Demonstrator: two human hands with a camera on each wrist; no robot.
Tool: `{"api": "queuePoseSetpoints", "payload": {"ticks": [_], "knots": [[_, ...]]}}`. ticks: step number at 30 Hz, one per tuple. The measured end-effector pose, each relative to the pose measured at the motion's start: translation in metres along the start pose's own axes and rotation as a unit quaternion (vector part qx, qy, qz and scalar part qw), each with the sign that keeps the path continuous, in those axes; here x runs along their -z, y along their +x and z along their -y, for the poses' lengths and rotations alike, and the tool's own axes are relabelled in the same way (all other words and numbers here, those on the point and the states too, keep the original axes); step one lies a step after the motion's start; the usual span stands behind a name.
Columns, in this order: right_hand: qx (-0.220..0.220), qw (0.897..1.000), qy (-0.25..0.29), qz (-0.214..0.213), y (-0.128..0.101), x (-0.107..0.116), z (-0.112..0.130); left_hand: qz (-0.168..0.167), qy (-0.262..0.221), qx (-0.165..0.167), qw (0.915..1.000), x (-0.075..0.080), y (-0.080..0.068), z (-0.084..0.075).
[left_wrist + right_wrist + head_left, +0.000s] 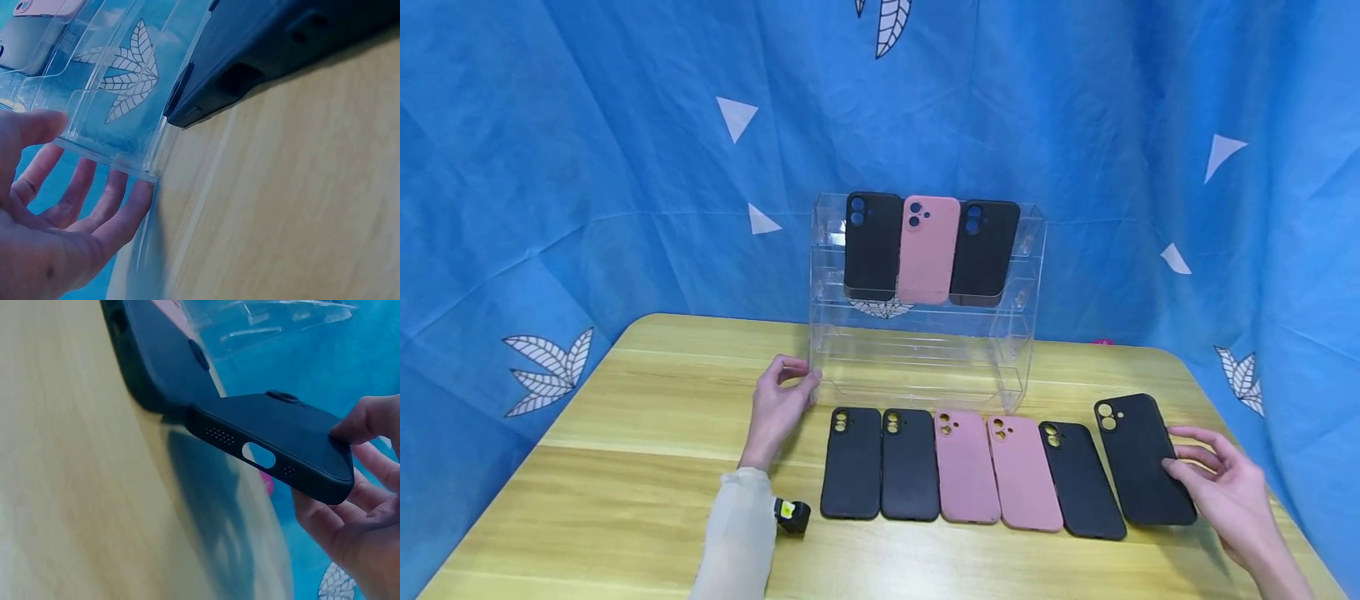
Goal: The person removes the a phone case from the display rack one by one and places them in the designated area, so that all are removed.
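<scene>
A clear acrylic tiered stand (925,358) stands mid-table, with a black case (872,246), a pink case (928,248) and a black case (983,250) on its top tier. My left hand (790,387) touches the stand's lower left corner. In the left wrist view its straight fingers (119,212) lie along the stand's bottom edge (125,156). My right hand (1180,462) holds a black phone case (1138,454) by its near right edge. The thumb is on top, and the case (275,434) is raised off the table.
A row of cases lies flat in front of the stand: black (852,462), black (910,464), pink (966,467), pink (1024,473), black (1081,479). The wooden table (625,467) is backed by a blue cloth (587,167). The stand's lower tiers hold nothing.
</scene>
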State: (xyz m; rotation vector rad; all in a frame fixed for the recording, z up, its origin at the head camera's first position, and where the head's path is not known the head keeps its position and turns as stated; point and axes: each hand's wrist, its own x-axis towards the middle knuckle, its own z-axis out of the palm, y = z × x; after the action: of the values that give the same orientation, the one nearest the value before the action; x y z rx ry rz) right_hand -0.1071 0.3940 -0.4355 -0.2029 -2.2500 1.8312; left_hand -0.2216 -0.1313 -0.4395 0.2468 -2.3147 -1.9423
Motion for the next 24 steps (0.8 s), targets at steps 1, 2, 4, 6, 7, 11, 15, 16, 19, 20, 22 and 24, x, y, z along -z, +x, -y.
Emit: {"api": "queuePoseSetpoints", "payload": {"ticks": [1,2,4,6,7,11,15,16,19,20,22,24], "knots": [[-0.010,1.000,-0.011,0.004,0.000,0.002,-0.002,0.000,-0.001,-0.001,1.0000,0.000,0.000,0.000],[-0.018,0.999,-0.027,0.007,-0.001,0.004,-0.003,0.001,-0.002,-0.001,1.0000,0.000,0.000,0.000],[-0.037,0.997,-0.062,0.013,-0.001,0.007,-0.006,0.001,-0.004,-0.001,1.0000,0.000,0.000,-0.001],[-0.053,0.993,-0.101,0.019,-0.001,0.009,-0.008,0.000,-0.005,-0.002,1.0000,0.000,0.000,-0.001],[-0.061,0.991,-0.115,0.024,0.000,0.010,-0.009,0.000,-0.004,-0.002,1.0000,0.000,0.000,-0.001],[-0.089,0.980,-0.170,0.043,0.002,0.013,-0.009,-0.001,-0.002,-0.002,1.0000,0.000,0.000,-0.001],[-0.112,0.974,-0.188,0.057,0.005,0.014,-0.009,0.001,-0.001,-0.001,1.0000,0.001,-0.001,-0.002],[-0.117,0.972,-0.194,0.061,0.005,0.015,-0.009,0.001,-0.001,-0.001,1.0000,0.001,-0.002,-0.002],[-0.119,0.965,-0.221,0.069,0.007,0.016,-0.010,0.003,0.000,-0.002,1.0000,0.001,-0.002,-0.002],[-0.115,0.962,-0.237,0.071,0.007,0.016,-0.010,0.003,0.000,-0.003,1.0000,0.001,-0.001,-0.002],[-0.101,0.953,-0.277,0.075,0.008,0.016,-0.011,0.004,-0.001,-0.003,1.0000,0.001,-0.001,-0.002],[-0.084,0.942,-0.317,0.076,0.008,0.014,-0.011,0.005,-0.002,-0.004,1.0000,0.001,-0.001,-0.002]]}}
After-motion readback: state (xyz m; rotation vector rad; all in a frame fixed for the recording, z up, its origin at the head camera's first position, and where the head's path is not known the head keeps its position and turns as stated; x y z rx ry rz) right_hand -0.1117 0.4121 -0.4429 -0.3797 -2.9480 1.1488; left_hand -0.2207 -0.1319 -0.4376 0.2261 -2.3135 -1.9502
